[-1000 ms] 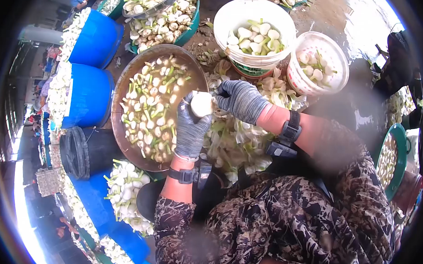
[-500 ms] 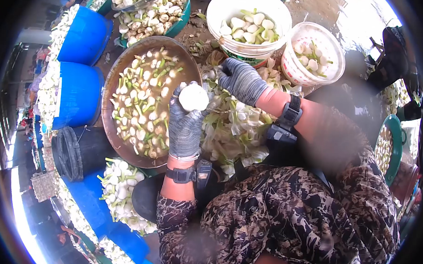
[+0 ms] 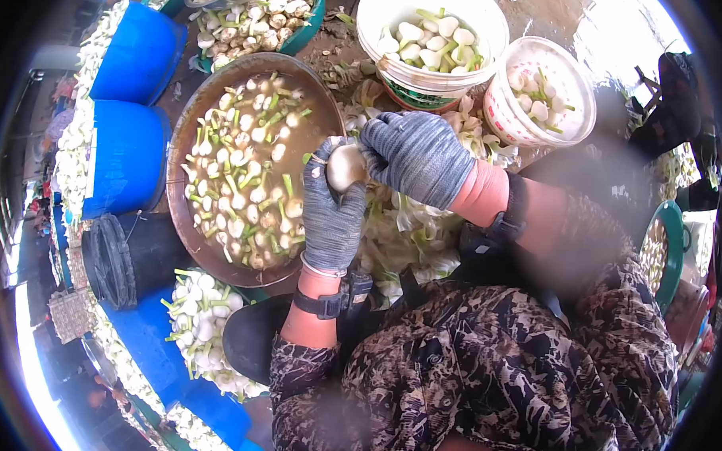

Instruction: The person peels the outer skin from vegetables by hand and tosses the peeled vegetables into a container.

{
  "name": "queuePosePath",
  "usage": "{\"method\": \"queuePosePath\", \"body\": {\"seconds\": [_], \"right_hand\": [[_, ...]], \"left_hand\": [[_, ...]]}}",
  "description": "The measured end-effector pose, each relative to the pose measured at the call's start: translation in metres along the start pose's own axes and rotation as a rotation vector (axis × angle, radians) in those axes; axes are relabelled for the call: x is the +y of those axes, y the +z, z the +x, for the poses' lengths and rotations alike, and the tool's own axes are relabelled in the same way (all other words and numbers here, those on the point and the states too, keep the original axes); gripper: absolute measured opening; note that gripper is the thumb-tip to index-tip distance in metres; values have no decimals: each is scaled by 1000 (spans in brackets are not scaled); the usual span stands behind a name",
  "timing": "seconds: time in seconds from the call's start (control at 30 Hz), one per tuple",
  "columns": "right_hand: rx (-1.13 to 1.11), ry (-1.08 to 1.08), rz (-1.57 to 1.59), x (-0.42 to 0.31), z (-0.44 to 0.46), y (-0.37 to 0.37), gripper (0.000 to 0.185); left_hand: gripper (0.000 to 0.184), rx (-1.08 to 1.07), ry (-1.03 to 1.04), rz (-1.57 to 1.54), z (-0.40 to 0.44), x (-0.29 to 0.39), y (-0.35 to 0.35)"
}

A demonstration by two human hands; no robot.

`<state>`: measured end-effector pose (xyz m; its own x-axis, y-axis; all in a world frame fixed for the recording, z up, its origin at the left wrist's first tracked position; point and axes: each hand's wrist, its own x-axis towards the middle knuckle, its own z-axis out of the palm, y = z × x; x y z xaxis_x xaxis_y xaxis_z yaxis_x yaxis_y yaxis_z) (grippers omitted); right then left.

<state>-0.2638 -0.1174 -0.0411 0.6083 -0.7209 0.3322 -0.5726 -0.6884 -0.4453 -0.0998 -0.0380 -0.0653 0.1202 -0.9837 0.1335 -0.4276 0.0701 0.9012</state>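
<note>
A round white bulb (image 3: pixel 347 168) is held in my left hand (image 3: pixel 330 216), which wears a grey glove, its fingers wrapped round the bulb. Against the bulb's right side is my right hand (image 3: pixel 421 156), also gloved, with its fingers curled; whatever they pinch is hidden. To the left, a wide brown basin (image 3: pixel 176 211) holds brownish water and many bulbs with green stems. Loose pale peelings (image 3: pixel 409 227) lie below and between my hands.
Ahead stand a white bucket (image 3: pixel 376 27) and a smaller white tub (image 3: pixel 501 123), both with bulbs inside. Blue tubs (image 3: pixel 125 158), a black bucket (image 3: pixel 137 257) and a heap of bulbs (image 3: pixel 203 315) are at the left. A green basin (image 3: pixel 675 260) sits at the right.
My right hand was apart from the bulb half a second ago and is now against it. The bulb's face has turned, and my left hand has shifted slightly right.
</note>
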Motion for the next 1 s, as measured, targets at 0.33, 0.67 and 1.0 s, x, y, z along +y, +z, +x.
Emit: {"method": "queuePosePath", "body": {"seconds": [0.33, 0.67, 1.0], "right_hand": [[52, 332, 200, 46, 6, 16, 14], [166, 97, 585, 10, -3, -4, 17], [43, 325, 637, 2, -2, -13, 21]], "left_hand": [[60, -91, -175, -756, -9, 7, -9], [60, -166, -393, -1511, -14, -12, -21], [55, -108, -327, -1034, -16, -9, -13]]}}
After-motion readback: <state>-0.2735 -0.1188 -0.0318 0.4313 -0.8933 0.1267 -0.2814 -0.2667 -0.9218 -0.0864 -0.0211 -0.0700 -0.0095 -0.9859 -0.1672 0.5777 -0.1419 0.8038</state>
